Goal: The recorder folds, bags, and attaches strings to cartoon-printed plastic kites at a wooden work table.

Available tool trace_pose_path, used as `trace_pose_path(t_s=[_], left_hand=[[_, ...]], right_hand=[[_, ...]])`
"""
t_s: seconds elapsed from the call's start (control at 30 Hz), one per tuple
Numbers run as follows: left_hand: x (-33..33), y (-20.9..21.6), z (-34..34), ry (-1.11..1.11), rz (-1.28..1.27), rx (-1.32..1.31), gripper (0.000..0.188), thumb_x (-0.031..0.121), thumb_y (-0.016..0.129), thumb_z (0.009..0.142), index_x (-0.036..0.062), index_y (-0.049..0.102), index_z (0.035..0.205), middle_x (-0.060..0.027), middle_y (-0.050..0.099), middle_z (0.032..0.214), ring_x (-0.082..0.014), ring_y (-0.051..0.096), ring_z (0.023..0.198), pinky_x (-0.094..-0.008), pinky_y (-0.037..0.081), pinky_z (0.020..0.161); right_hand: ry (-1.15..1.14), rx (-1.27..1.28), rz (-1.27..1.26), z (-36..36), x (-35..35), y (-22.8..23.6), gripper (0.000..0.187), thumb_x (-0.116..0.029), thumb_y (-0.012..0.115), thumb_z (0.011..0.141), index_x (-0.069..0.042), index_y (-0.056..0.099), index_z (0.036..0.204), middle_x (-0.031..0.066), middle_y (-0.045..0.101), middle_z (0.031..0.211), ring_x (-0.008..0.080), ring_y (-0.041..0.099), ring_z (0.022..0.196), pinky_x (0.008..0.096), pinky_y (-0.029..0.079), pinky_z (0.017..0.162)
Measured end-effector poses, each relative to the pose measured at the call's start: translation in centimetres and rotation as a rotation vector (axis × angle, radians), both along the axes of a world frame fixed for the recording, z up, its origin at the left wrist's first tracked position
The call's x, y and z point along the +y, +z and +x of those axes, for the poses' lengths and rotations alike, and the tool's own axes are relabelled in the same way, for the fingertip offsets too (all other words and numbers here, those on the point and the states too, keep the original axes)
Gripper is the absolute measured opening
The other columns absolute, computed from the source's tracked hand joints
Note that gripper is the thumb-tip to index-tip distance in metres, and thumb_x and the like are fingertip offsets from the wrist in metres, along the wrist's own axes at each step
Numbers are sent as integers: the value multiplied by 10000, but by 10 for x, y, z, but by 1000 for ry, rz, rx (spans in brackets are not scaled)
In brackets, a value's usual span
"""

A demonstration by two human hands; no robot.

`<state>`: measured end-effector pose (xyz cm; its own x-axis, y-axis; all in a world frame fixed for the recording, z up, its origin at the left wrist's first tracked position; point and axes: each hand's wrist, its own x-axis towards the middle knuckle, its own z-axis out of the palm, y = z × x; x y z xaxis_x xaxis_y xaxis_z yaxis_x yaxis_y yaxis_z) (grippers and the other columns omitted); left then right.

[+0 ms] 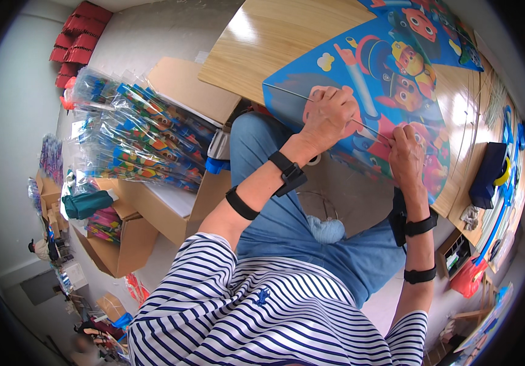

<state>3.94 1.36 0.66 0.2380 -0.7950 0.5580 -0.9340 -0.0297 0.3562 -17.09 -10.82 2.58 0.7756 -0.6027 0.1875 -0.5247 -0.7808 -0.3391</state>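
Blue, glossy printed sheet (369, 100), lying partly on the wood-grain table (262, 55), with its near part projecting past the table edge above the person's knees. A thin rod (372, 130) runs slantwise across this near part. The left hand (332, 113) has its fingers curled closed on the rod; the right hand (407, 152), farther along it, has its fingertips pinched together at the rod. The undersides of the right fingertips are hidden, so whether they take in the sheet as well cannot be told. Likely faults, as judged from this arrangement: the projecting part, apparently without support beneath, could sag and crease; uneven pull between the two hands could bow the rod or skew it against the sheet; a rod tip, pressed at a steep angle, could scratch or pierce the print. A second printed sheet (445, 30) lies close by at the far side, where a sideways shift might catch its edge.
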Motion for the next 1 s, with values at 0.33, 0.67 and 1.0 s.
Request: trace_pose_path(t_s=[0.33, 0.67, 1.0], left_hand=[[19, 7, 20, 14, 104, 140, 71, 115, 721, 850, 124, 675, 902, -32, 636, 1025, -281, 584, 1048, -419, 437, 892], [8, 5, 4, -62, -11, 99, 133, 74, 739, 775, 139, 675, 872, -16, 634, 1028, -261, 595, 1065, -412, 423, 939], [3, 1, 2, -80, -3, 44, 118, 47, 676, 765, 82, 661, 876, -60, 598, 1079, -272, 581, 1045, -438, 419, 914]], right_hand=[[-25, -108, 8, 2, 6, 8, 111, -8, 648, 866, -41, 637, 971, 153, 595, 979, 407, 630, 890, 504, 500, 727], [-50, -127, 49, 11, 8, -2, 90, -17, 675, 852, -33, 624, 925, 155, 600, 953, 402, 632, 884, 491, 507, 721], [-42, -157, 99, 12, 9, 0, 101, 0, 682, 851, -16, 616, 925, 163, 595, 963, 404, 626, 877, 482, 512, 744]])
